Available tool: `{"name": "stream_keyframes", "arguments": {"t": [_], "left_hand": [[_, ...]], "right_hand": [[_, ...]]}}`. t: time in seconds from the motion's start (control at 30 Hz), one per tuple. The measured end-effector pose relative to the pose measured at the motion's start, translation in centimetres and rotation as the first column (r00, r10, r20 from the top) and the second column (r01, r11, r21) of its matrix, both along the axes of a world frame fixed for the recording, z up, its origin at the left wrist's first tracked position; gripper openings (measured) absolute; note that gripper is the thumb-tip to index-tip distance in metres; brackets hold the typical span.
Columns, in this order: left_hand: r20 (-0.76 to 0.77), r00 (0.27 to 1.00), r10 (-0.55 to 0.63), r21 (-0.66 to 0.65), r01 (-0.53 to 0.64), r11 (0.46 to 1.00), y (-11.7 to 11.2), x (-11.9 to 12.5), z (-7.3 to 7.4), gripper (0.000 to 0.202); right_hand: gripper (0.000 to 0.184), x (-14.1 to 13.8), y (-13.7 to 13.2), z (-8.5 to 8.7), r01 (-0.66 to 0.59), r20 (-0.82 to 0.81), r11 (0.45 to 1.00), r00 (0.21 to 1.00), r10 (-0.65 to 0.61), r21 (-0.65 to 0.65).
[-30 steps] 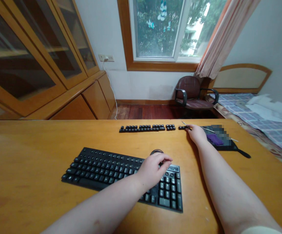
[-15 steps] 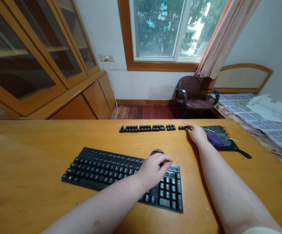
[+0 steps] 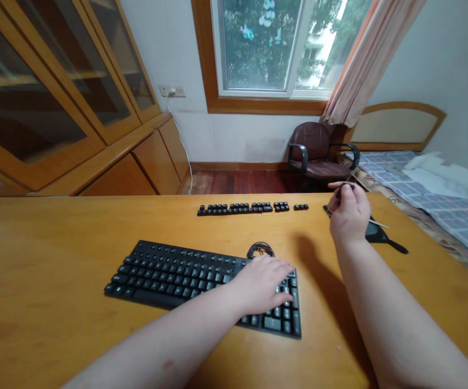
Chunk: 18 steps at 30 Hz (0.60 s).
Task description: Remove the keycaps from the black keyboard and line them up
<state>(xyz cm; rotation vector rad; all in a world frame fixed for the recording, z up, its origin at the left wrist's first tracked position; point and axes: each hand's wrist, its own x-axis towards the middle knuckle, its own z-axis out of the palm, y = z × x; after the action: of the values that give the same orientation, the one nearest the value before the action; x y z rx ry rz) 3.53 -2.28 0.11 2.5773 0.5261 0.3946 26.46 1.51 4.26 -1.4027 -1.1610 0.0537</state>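
A black keyboard (image 3: 177, 273) lies on the wooden desk (image 3: 55, 248). My left hand (image 3: 263, 283) rests flat on its right end, fingers stretched over the number keys. My right hand (image 3: 349, 213) is raised above the desk's far right, fingers pinched on a thin dark tool (image 3: 345, 185). A row of loose black keycaps (image 3: 244, 208) lies along the far edge, with a small separate group of keycaps (image 3: 300, 207) left of my right hand. A coiled black cable (image 3: 260, 249) sits behind the keyboard.
A black pouch with a thin rod (image 3: 379, 232) lies behind my right hand near the desk's right edge. Beyond the desk are a brown office chair (image 3: 318, 156), a bed (image 3: 440, 200), wooden cabinets (image 3: 75, 108) and a window (image 3: 274, 48).
My right hand has lifted off the desk from beside the small keycap group and moved right, holding a thin tool. My left hand has flattened on the keyboard. The camera tilted slightly.
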Motion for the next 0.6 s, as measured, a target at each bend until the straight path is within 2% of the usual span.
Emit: {"name": "stream_keyframes", "arguments": {"t": [0.07,0.17,0.27,0.37,0.43,0.6], "left_hand": [[-0.019,1.000,-0.006,0.043,0.007,0.999,-0.1,0.1,-0.1,0.054],[-0.030,1.000,0.006,0.066,-0.004,0.998,-0.2,0.2,0.0,0.051],[-0.059,0.995,0.078,0.091,-0.073,0.993,-0.5,0.2,0.2,0.045],[-0.071,0.984,0.165,0.104,-0.157,0.982,-0.9,0.3,0.1,0.040],[-0.067,0.978,0.199,0.100,-0.192,0.976,-1.1,0.3,0.1,0.041],[-0.057,0.961,0.269,0.091,-0.264,0.960,-1.5,0.5,0.0,0.039]], "right_hand": [[0.030,-2.7,-2.5,-0.1,-0.157,-0.196,0.987,0.967,0.162,0.041],[0.021,-5.1,-5.8,-2.6,-0.338,-0.274,0.941,0.906,0.322,-0.009],[0.020,-4.7,-7.5,-5.9,-0.334,-0.175,0.943,0.929,0.327,-0.007],[0.019,-3.6,-7.5,-7.8,-0.446,0.024,0.879,0.889,0.456,-0.169],[0.021,-3.2,-7.1,-8.2,-0.495,0.076,0.842,0.851,0.520,-0.216],[0.023,-3.4,-7.0,-7.9,-0.495,0.043,0.834,0.854,0.519,-0.245]]}}
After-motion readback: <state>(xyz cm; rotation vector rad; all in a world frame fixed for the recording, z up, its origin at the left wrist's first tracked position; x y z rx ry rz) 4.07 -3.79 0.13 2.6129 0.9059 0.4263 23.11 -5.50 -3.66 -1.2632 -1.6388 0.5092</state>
